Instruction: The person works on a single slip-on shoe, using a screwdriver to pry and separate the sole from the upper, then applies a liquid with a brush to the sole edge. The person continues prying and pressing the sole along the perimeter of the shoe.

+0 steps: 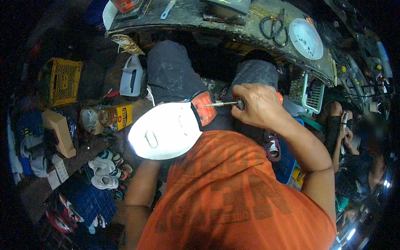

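Observation:
A shoe [164, 131], white and overexposed with an orange-red end [203, 109], lies over my lap. My left forearm [143, 181] runs up beneath it; the shoe covers my left hand, so its fingers are hidden. In my right hand [258, 104] is an awl [225, 103], its thin metal shaft pointing left. The fingers are wrapped round the handle, and a bit of orange shows past the back of the hand. The awl's tip overlaps the orange-red end; whether it pierces or only touches it I cannot tell.
Ahead is a worn bench [183, 18] with large black-handled scissors [273, 30] and a white bowl [306, 38] holding small dark bits. At left are a white jug [132, 77], a yellow crate [66, 81] and several shoes [106, 168]. A pale green basket [310, 93] and a co-worker [352, 171] are at right.

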A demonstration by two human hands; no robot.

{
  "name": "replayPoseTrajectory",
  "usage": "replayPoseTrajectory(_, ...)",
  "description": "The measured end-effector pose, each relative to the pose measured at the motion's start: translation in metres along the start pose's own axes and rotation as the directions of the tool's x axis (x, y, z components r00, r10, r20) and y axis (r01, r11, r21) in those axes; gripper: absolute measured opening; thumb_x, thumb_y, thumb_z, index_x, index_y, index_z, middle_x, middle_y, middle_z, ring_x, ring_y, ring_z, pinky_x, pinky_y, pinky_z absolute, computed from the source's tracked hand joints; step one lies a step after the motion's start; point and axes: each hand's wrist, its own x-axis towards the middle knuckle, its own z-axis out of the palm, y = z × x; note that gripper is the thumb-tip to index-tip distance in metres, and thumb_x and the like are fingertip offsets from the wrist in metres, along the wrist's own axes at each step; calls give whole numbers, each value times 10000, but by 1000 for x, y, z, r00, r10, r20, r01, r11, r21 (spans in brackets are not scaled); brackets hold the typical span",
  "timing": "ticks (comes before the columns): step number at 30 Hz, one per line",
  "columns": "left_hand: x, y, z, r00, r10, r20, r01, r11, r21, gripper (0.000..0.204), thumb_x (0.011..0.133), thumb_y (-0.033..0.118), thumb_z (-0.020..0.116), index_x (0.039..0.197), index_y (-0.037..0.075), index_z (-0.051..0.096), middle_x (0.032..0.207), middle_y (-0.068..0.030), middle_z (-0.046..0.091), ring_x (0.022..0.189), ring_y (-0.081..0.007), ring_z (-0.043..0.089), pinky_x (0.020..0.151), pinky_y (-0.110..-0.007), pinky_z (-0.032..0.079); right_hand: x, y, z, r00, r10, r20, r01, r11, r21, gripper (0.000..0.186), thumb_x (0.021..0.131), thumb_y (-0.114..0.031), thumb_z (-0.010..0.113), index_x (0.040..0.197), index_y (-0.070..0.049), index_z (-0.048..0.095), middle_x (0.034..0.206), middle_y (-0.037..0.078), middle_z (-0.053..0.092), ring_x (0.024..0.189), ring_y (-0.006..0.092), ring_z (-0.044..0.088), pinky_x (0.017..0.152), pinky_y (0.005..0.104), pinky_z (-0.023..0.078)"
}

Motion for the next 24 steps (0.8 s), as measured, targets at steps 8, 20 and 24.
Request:
replayPoseTrajectory(8, 25, 3, 23, 944, -309, 116, 267, 510, -817, 712, 1108, 541, 428, 1652, 92, 333, 1599, -172, 506, 1450, -336, 523, 1219, -501, 422, 13, 4, -2, 996, -83, 41, 86, 994, -69, 252, 804, -272, 723, 924, -51, 702, 868, 166, 735, 857, 388, 732, 751, 540, 578)
replayPoseTrajectory(20, -9, -5, -17, 961, 240, 135, 12, -527, 850, 669, 1061, 557, 450, 1586, 143, 439, 1540, -93, 555, 1414, -298, 545, 1161, -487, 475, -2, 0, 7, 977, -29, 213, 26, 1000, 17, 334, 814, -295, 731, 1057, -65, 734, 929, 208, 771, 886, 413, 755, 799, 558, 606)
replayPoseTrajectory(24, -13, -7, -5, 914, 146, 378, 161, -987, -8, 632, 1049, 542, 475, 1547, 154, 510, 1514, -86, 576, 1401, -279, 557, 1161, -477, 472, -9, -2, 10, 966, 20, 258, -33, 998, 45, 373, 810, -309, 721, 1094, -69, 746, 919, 231, 769, 894, 427, 755, 813, 563, 602)
